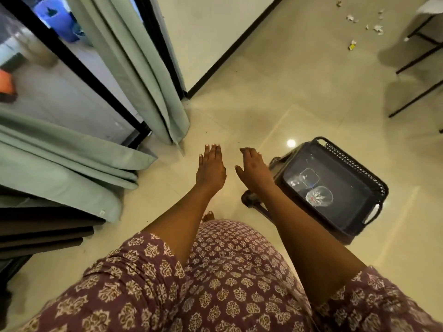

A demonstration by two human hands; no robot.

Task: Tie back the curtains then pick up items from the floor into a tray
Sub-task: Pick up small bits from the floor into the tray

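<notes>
Pale green curtains hang at the left: one panel (148,75) falls straight to the floor beside the black door frame, another (60,164) is bunched lower left. My left hand (211,168) and my right hand (254,171) are stretched out side by side over the tiled floor, fingers straight, holding nothing. A dark plastic tray (374,183) with a perforated rim sits just right of my right hand on a low stand. Scraps of crumpled paper (377,28) lie scattered on the floor at the far upper right.
A black-legged table (422,51) stands at the upper right near the scraps. A glass door (72,92) behind the curtains shows a blue bucket outside. Dark furniture edges (48,233) sit at the lower left. My patterned purple clothing fills the bottom.
</notes>
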